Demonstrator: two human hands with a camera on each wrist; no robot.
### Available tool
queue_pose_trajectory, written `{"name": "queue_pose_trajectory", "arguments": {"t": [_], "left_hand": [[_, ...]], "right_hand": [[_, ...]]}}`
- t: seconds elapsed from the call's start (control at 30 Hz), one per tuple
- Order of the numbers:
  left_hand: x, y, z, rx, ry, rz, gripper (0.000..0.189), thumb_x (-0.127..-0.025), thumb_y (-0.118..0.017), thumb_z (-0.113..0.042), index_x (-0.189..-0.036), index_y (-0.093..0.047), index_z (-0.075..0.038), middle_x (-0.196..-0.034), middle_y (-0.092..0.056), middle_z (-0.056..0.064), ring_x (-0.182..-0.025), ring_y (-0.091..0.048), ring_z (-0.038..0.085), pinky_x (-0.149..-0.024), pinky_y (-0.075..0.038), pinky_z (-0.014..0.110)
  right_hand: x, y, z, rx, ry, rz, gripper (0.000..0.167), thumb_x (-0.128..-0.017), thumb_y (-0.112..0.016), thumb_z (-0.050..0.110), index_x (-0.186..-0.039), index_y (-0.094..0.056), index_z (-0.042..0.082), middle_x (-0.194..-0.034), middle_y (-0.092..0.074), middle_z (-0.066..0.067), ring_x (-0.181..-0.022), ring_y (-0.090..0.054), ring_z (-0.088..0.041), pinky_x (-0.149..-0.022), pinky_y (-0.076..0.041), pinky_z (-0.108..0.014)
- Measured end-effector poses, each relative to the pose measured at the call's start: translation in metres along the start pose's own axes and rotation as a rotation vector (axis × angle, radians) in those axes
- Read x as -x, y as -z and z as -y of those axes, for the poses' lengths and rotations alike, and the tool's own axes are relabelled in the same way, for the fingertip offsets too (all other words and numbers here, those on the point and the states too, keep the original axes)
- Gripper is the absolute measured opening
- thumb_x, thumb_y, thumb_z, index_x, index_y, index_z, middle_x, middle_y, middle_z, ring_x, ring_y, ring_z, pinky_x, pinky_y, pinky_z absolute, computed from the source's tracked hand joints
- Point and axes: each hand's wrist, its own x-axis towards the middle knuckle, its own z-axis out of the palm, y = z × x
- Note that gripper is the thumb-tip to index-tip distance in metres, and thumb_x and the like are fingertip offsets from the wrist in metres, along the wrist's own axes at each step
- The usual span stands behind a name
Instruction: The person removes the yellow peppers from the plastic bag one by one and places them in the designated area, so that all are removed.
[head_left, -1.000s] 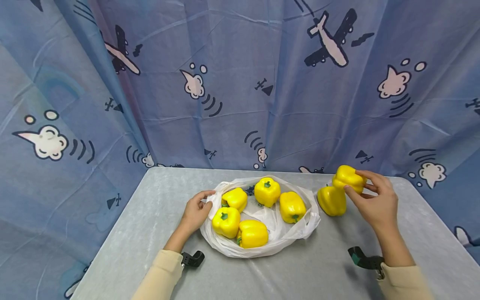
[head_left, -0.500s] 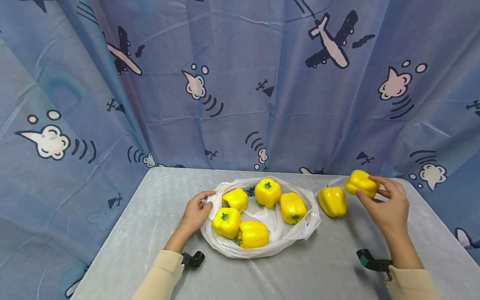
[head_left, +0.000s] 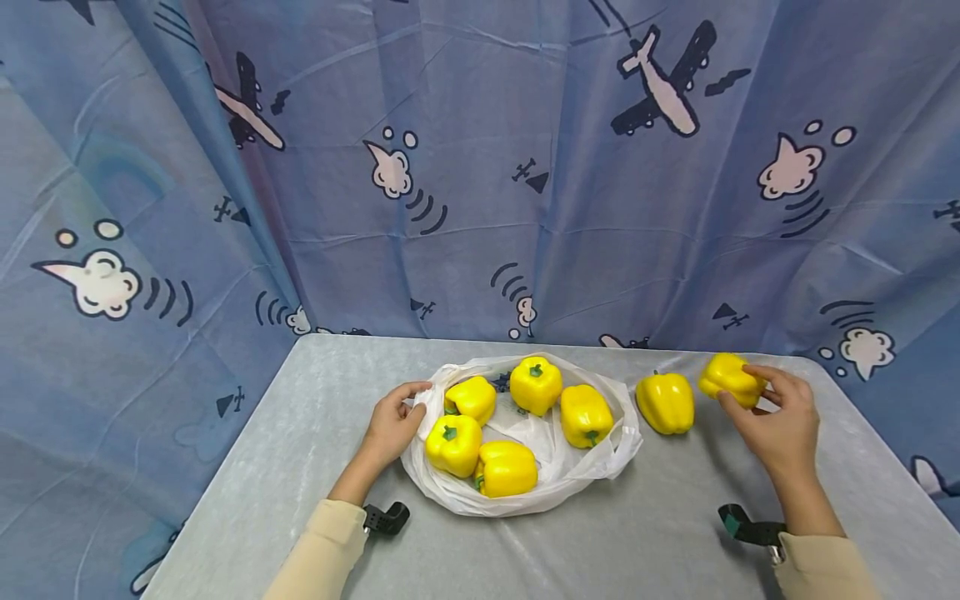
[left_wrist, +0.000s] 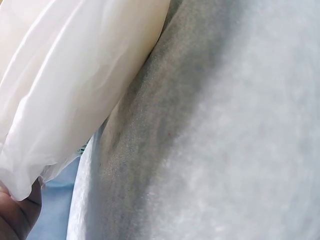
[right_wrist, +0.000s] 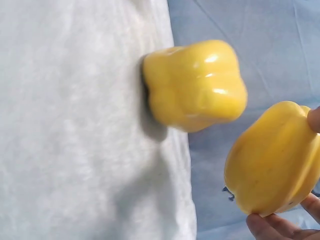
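A white plastic bag (head_left: 525,505) lies spread wide on the table, with several yellow bell peppers (head_left: 534,386) inside it. My left hand (head_left: 393,427) pinches the bag's left rim between thumb and fingers; in the left wrist view the thumb (left_wrist: 20,212) shows against the white plastic (left_wrist: 65,90). At the right, my right hand (head_left: 783,425) grips another yellow bell pepper (head_left: 727,380) from its right side. In the right wrist view this held bell pepper (right_wrist: 272,160) tilts among the fingertips. Just left of it, one more bell pepper (head_left: 666,404) stands on the table.
The grey-white table (head_left: 600,550) ends at the back against a blue curtain (head_left: 465,208) printed with planes and clouds. Black wrist mounts (head_left: 386,518) stick out from both forearms, low over the table.
My right hand has carried the held bell pepper to the right and then lower, away from the one standing on the table. The left hand and the bag have stayed put.
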Motion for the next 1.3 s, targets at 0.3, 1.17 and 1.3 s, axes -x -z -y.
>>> {"name": "queue_pose_trajectory", "arguments": {"t": [0.3, 1.17, 1.3], "left_hand": [[-0.001, 0.0, 0.0, -0.002, -0.005, 0.001, 0.033, -0.09, -0.055, -0.006, -0.121, -0.066, -0.013, -0.111, -0.058, 0.014, -0.05, -0.04, 0.007, -0.043, -0.034, 0.018], [0.0, -0.001, 0.0, -0.008, -0.005, 0.003, 0.032, -0.091, -0.055, -0.007, -0.121, -0.066, -0.014, -0.11, -0.058, 0.014, -0.049, -0.038, 0.007, -0.044, -0.033, 0.018], [-0.001, -0.001, 0.0, -0.006, -0.006, 0.0, 0.032, -0.091, -0.055, -0.007, -0.121, -0.066, -0.014, -0.112, -0.057, 0.014, -0.049, -0.038, 0.007, -0.044, -0.033, 0.018]], "right_hand": [[0.003, -0.005, -0.012, 0.046, -0.064, 0.07, 0.049, -0.073, -0.078, 0.01, -0.118, -0.064, -0.002, -0.125, -0.052, -0.02, -0.11, -0.048, -0.028, -0.072, -0.029, 0.002], [0.009, -0.015, -0.035, 0.096, -0.017, 0.164, 0.051, -0.072, -0.078, 0.008, -0.117, -0.059, -0.006, -0.128, -0.044, -0.032, -0.119, -0.04, -0.046, -0.09, -0.036, -0.056], [0.009, -0.015, -0.033, 0.104, -0.035, 0.181, 0.051, -0.072, -0.076, 0.007, -0.118, -0.057, -0.007, -0.13, -0.04, -0.033, -0.121, -0.037, -0.047, -0.096, -0.033, -0.063]]}}
